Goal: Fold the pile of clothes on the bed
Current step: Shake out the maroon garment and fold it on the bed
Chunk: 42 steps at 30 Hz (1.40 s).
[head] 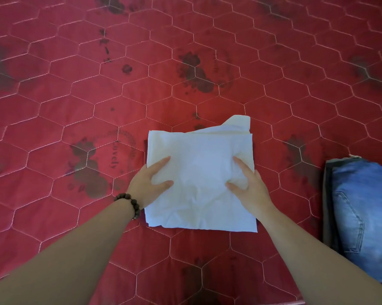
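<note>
A white garment (pixel 200 150) lies folded into a rough square on the red quilted bed cover (pixel 207 51), with one corner of an under layer sticking out at its far right. My left hand (pixel 147 183) rests flat on its left side, fingers straight and spread. My right hand (pixel 248 186) presses on its right side, fingers spread, and the cloth is bunched into creases under the fingertips. A dark bead bracelet (pixel 130 203) is on my left wrist.
Folded blue jeans (pixel 366 216) lie on top of a dark garment (pixel 328 194) at the right edge of the view. The red cover with white hexagon stitching and dark flower prints fills the rest of the view.
</note>
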### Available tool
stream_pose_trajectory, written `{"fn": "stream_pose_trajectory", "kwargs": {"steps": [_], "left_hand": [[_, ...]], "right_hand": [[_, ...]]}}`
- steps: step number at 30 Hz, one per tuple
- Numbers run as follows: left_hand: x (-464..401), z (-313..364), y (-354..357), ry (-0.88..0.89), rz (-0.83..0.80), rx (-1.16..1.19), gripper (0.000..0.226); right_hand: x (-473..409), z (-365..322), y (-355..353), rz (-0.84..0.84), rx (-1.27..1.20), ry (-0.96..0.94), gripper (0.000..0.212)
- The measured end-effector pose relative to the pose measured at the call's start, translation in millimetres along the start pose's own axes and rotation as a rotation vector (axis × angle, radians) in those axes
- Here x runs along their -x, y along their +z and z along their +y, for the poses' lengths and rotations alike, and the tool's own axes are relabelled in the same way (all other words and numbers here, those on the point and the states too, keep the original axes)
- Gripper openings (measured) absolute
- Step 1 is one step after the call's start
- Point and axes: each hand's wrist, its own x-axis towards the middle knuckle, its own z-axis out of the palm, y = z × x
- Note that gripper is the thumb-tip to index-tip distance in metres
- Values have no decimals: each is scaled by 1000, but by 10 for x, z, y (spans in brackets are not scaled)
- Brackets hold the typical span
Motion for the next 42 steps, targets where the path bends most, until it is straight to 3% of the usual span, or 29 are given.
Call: {"fn": "stream_pose_trajectory", "kwargs": {"steps": [5,12,17,23,28,36,42], "left_hand": [[12,-2,-45,42,-29,37,59],[16,-61,-94,-7,-109,35,88],[54,81,-148,34,-97,10,92],[310,611,-421,120,-131,-117,94],[675,1399,-530,217,-143,-192,94],[1069,2913,631,475,-293,-318,100],[1197,3479,1979,451,-297,-332,104]], "right_hand": [[-5,61,-19,-13,-45,-31,61],[-50,19,-1,-75,-51,-27,68],[-34,-94,-43,-56,32,-111,65],[291,-479,-284,23,133,-197,66],[886,-773,-900,174,102,-197,68],[1755,-224,-2465,390,189,-80,71],[1903,694,-3419,389,257,2,68]]}}
